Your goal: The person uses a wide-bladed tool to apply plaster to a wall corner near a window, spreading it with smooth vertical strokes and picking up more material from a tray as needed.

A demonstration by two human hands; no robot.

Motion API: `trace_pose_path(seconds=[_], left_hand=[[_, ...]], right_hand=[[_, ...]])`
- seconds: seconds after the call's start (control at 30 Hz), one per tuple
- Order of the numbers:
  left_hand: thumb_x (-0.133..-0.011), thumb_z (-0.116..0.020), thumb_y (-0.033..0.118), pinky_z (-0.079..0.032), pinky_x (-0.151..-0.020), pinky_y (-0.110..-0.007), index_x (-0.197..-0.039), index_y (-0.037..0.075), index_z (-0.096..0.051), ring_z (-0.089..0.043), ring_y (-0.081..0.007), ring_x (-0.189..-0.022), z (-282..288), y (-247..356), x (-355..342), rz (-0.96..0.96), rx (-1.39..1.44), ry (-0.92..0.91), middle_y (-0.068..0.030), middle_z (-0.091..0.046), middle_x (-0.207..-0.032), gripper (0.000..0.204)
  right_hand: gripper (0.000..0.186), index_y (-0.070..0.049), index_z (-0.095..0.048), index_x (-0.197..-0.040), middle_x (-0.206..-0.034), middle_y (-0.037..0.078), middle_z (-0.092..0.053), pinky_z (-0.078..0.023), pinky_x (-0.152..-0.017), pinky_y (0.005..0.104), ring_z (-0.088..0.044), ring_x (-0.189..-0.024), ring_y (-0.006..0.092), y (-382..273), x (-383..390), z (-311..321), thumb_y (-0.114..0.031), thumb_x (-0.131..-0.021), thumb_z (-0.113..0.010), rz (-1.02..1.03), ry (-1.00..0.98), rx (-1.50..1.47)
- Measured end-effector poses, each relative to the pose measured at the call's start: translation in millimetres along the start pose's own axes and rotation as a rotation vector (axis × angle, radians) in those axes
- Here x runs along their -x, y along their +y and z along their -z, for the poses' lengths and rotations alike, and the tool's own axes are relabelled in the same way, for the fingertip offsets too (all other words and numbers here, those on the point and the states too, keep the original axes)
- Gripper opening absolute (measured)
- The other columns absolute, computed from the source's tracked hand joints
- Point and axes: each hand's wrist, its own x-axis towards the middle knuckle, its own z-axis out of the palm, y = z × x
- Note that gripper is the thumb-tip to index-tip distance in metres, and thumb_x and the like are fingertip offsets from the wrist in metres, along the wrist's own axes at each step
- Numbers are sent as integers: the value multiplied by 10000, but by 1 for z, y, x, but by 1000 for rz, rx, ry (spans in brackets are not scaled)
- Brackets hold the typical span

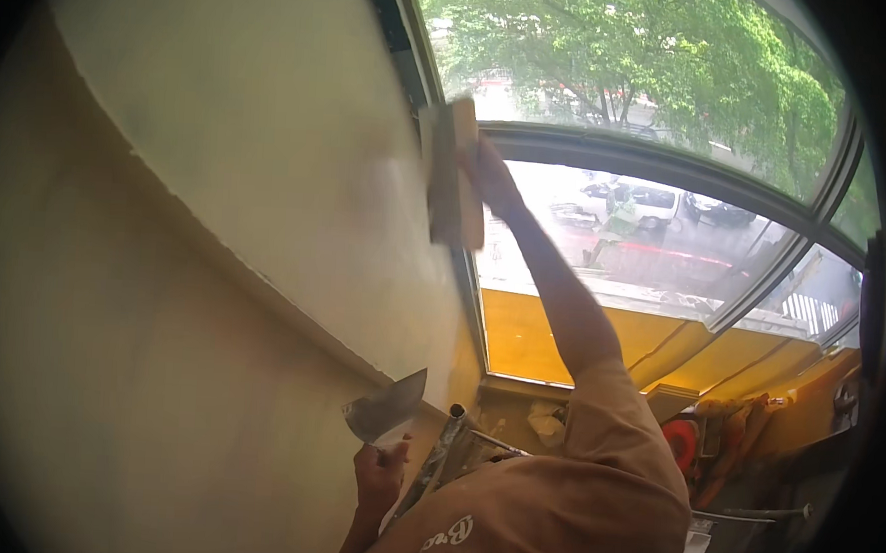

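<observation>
My right arm is raised, and my right hand grips a wide, flat finishing tool with a beige back, held against or very near the edge of the pale wall beside the window frame. Lower down, my left hand is closed on the handle of a wide metal putty knife, its blade tilted upward in front of the wall. A long ridge runs diagonally across the wall's pale surface.
A window shows trees and parked vehicles outside, above a yellow panel. Below are a metal ladder or frame, a red round object, orange items and some clutter at the lower right.
</observation>
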Motion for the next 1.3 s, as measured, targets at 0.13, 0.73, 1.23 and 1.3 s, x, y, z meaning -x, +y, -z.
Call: trace_pose_path(seconds=[0.13,0.73,1.23,1.3], left_hand=[[-971,-619,70,-346,-415,-225,-1103,-6,-650,-461,-23,-479,-1,-2,5,-3,6,83,-27,-618,-747,155],[-948,-659,78,-387,-470,-222,-1077,10,-680,-495,-37,-527,-3,-22,21,141,-47,187,-16,-646,-745,147],[-965,-604,-4,-490,-643,-254,-1147,-34,-589,-599,-98,-726,6,-20,5,191,-89,-41,-107,-710,-1028,184],[-964,-605,-6,-493,-646,-258,-1137,-37,-594,-600,-101,-726,7,-20,8,228,-120,-47,-107,-711,-1030,176]], right_hand=[[491,9,-428,-1399,-972,284,-673,-513,-790,455,-686,-911,385,161,119,-38,-243,-1004,-574,-186,87,42],[668,-117,-449,-1470,-1332,260,-597,-454,-1031,441,-558,-1269,404,217,120,-126,127,-850,-493,-89,206,-26],[692,-93,-476,-1466,-1425,217,-542,-426,-1084,407,-514,-1331,377,198,126,-79,146,-816,-491,-162,76,-20],[675,-90,-480,-1461,-1406,228,-550,-432,-1071,412,-523,-1309,396,215,109,-80,128,-823,-497,-163,88,8]])
